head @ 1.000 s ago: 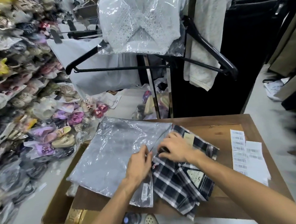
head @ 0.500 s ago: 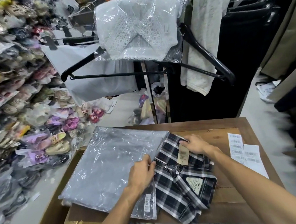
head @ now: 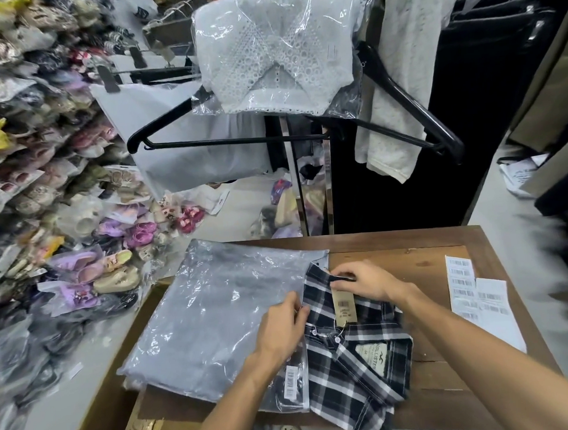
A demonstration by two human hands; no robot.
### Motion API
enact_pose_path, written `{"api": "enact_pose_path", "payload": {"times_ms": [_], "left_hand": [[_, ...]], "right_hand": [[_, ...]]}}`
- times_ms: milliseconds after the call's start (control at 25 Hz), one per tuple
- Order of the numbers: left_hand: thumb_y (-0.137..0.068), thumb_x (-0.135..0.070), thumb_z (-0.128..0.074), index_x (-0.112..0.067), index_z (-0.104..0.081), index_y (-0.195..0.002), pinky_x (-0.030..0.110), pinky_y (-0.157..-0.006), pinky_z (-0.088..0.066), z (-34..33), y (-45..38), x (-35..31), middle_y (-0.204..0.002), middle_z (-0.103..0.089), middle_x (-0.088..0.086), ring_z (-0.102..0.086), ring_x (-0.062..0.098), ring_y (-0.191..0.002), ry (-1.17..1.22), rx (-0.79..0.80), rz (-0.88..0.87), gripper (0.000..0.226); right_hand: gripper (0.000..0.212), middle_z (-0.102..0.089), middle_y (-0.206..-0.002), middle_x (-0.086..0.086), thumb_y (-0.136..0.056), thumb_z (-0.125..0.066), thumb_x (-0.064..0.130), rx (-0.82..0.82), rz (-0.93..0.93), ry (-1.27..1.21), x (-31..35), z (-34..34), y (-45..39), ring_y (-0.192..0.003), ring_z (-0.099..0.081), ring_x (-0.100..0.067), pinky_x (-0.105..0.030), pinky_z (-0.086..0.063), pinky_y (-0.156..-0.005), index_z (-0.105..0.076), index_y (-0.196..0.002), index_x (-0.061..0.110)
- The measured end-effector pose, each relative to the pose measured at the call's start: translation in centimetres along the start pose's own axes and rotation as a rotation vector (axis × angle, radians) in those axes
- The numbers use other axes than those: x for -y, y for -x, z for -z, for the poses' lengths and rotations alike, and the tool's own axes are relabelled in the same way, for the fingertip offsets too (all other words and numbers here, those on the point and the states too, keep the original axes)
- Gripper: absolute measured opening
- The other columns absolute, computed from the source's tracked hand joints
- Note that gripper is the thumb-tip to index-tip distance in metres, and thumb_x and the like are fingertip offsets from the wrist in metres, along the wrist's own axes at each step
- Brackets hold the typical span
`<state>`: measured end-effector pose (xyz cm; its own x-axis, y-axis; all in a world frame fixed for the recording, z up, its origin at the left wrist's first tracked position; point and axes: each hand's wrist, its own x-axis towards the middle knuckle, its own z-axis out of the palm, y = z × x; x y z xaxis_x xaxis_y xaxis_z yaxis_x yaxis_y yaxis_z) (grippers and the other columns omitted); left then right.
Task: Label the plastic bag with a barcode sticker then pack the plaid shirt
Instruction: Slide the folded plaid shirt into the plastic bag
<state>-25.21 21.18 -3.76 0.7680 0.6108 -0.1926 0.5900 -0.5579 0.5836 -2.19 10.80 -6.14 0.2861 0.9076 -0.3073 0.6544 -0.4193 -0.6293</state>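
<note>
Plaid shirt lengthwise on desk, collar near, hem now farther inside plastic bag; left hand fingers pinching bag's mouth, right hand fingers clamped on hem.

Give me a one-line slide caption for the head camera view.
Left hand holds the labelled plastic bag open while right hand feeds the plaid shirt in.

Clothing stockroom, bagged shoes piled high, hangers, barcode sheets
</note>
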Motion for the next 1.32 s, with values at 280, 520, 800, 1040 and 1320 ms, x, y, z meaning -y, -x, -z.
{"api": "enact_pose_path", "payload": {"times_ms": [280, 520, 800, 1040, 1320], "left_hand": [[-0.105, -0.03, -0.05, -0.027, -0.052, -0.095, 0.014, -0.053, -0.046, 0.2, 0.7, 0.1, -0.064, -0.062, -0.003, -0.06, 0.005, -0.053, -0.126, 0.029, -0.079, 0.011], [-0.105, -0.022, -0.049, -0.026, -0.047, -0.093, 0.013, -0.046, -0.04, 0.1, 0.7, 0.5, -0.062, -0.055, -0.006, -0.05, -0.001, -0.049, -0.127, 0.071, -0.047, 0.013], [-0.106, -0.021, -0.049, -0.024, -0.047, -0.09, 0.016, -0.052, -0.045, -0.8, 0.0, 1.0, -0.069, -0.061, -0.003, -0.056, 0.006, -0.056, -0.092, 0.11, -0.073, 0.016], [-0.108, -0.025, -0.044, -0.023, -0.048, -0.098, 0.018, -0.049, -0.05, -0.7, -0.6, 1.0, -0.071, -0.063, -0.001, -0.059, 0.008, -0.054, -0.101, 0.114, -0.079, 0.011], [-0.106, -0.023, -0.048, -0.019, -0.051, -0.1, 0.021, -0.053, -0.051, -1.5, -1.1, 1.0, -0.067, -0.058, -0.006, -0.055, 0.007, -0.053, -0.11, 0.141, -0.081, 0.008]], "right_hand": [[0.035, -0.073, -0.103, 0.006, -0.093, -0.055, 0.062, -0.047, -0.222, 0.182, 1.0, -1.4, -1.0, -0.092, -0.067, -0.016, -0.036, -0.056, -0.082, -0.061, -0.111, 0.034], [0.046, -0.06, -0.076, 0.007, -0.08, -0.07, 0.065, 0.219, -0.451, -0.033, -3.2, 2.5, 1.1, -0.069, -0.054, -0.008, -0.026, -0.04, -0.068, -0.065, -0.083, 0.019], [0.031, -0.075, -0.095, -0.005, -0.083, -0.08, 0.029, 0.171, -0.512, -0.36, -4.0, 2.8, 3.8, -0.079, -0.073, -0.02, -0.04, -0.062, -0.072, -0.061, -0.101, 0.013], [0.066, -0.068, -0.117, -0.018, -0.069, -0.091, 0.034, -0.172, -0.631, -1.065, -1.4, -0.6, 4.4, -0.102, -0.068, -0.026, -0.044, -0.049, -0.106, -0.057, -0.117, 0.002], [0.08, -0.063, -0.122, -0.02, -0.071, -0.075, -0.019, -0.064, -0.539, -0.873, -0.3, -0.9, 6.2, -0.104, -0.067, -0.032, -0.051, -0.058, -0.093, -0.044, -0.138, 0.012]]}}
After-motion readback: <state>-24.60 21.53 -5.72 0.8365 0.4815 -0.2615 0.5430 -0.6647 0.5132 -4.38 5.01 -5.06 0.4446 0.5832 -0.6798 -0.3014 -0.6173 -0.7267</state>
